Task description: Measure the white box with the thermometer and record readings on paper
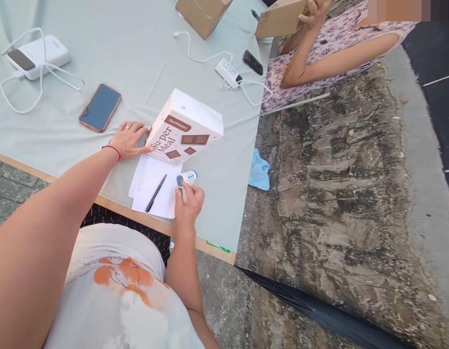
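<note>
While the left hand is bracing the left edge of the white box between thumb and fingers, the right hand, in the head view, is closing around a small white-and-blue device, a fingertip resting on its blue button. The box is standing just beyond the paper, printed front toward the wearer. As for progress, the box is already being steadied and the device is already being held near it; whether a reading is registering cannot be told (no display is showing legibly). The pen is lying unheld on the paper, so any writing is apparently waiting. The table is ending close behind the right wrist, and bare cloth is stretching from the box to the right edge. Leftward, the phone is narrowing the room beside the left hand; beyond the box, a white power bank and its cable are limiting movement.
</note>
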Tool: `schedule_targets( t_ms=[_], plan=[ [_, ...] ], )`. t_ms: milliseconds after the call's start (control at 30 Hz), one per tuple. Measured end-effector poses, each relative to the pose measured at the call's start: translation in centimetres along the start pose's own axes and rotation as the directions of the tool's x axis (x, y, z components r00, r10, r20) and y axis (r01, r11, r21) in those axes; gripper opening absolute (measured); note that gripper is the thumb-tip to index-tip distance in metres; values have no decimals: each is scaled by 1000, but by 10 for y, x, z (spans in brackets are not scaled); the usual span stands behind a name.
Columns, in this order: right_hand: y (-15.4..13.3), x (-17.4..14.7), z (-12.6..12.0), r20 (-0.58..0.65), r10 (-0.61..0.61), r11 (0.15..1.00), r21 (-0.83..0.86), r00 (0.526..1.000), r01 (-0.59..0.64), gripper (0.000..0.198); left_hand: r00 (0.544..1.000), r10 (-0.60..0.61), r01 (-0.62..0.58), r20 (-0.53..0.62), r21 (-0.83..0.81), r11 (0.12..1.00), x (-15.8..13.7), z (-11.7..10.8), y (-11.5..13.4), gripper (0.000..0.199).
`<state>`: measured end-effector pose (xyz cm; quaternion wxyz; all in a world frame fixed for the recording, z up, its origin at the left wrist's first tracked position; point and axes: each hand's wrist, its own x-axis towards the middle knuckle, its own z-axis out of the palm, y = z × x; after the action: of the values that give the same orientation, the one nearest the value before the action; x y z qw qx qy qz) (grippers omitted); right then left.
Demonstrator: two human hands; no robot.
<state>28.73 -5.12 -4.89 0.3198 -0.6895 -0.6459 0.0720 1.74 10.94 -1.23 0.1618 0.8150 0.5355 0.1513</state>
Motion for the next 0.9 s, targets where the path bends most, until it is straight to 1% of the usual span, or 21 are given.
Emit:
schedule_targets(
  t_ms=[33, 100, 167, 233, 300, 333, 367, 433, 467, 500, 533, 567, 600, 633, 667, 733, 800, 900],
  plan=[
    [-7, 1, 3, 67, -83, 996, 33, 994, 81, 34, 1000, 2, -2, 4, 2, 1000, 0, 1, 0, 88],
    [-20, 4, 8, 204, -201, 979, 62, 958, 192, 39, 1000, 19, -19, 13, 2, 1000, 0, 3, -2, 95],
    [-28, 9, 9, 300, -245, 968, 29, 922, 248, 40, 998, 45, -45, 31, -3, 999, 0, 5, -2, 106],
    [-30, 16, 4, 374, -266, 958, 3, 889, 285, 30, 997, 62, -61, 52, -15, 998, -1, 7, -1, 115],
    [-29, 22, -5, 413, -286, 953, 27, 864, 303, 19, 996, 61, -59, 66, -36, 998, -1, 6, 1, 120],
    [-29, 22, -10, 402, -289, 955, 59, 869, 291, 15, 996, 60, -56, 68, -49, 997, -1, 6, 2, 123],
    [-30, 22, -14, 364, -280, 960, 106, 888, 260, 11, 996, 59, -55, 69, -62, 997, 0, 5, 3, 125],
    [-36, 15, -17, 215, -210, 953, 264, 954, 151, 9, 995, 62, -56, 76, -85, 995, 1, 5, 4, 127],
    [-42, 8, -16, 133, -148, 923, 374, 980, 88, 12, 994, 62, -54, 85, -93, 994, 1, 4, 4, 126],
    [-49, 1, -12, 72, -75, 871, 490, 995, 30, 15, 994, 61, -52, 91, -103, 993, 2, 4, 4, 126],
    [-56, -7, -7, 40, -5, 802, 597, 999, -20, 17, 993, 60, -49, 98, -113, 992, 3, 4, 3, 125],
    [-64, -16, 0, 40, 56, 733, 677, 998, -69, 18, 993, 59, -46, 104, -121, 992, 4, 4, 3, 124],
    [-71, -24, 7, 63, 104, 683, 720, 993, -118, 18, 993, 56, -42, 106, -127, 991, 4, 4, 3, 124],
    [-77, -30, 15, 83, 146, 657, 737, 986, -160, 18, 993, 52, -38, 108, -127, 991, 5, 4, 3, 125],
    [-81, -36, 21, 98, 178, 650, 735, 979, -192, 18, 993, 47, -33, 112, -120, 992, 6, 3, 5, 126],
    [-85, -42, 31, 99, 222, 675, 702, 970, -226, 17, 991, 26, -14, 130, -90, 996, 7, 1, 9, 128],
    [-84, -45, 36, 96, 224, 708, 667, 970, -230, 16, 987, -6, 12, 159, -39, 999, 7, -2, 14, 130],
    [-80, -45, 35, 106, 187, 742, 637, 977, -212, 17, 982, -35, 28, 185, 41, 999, 8, -6, 20, 133]
  ],
)
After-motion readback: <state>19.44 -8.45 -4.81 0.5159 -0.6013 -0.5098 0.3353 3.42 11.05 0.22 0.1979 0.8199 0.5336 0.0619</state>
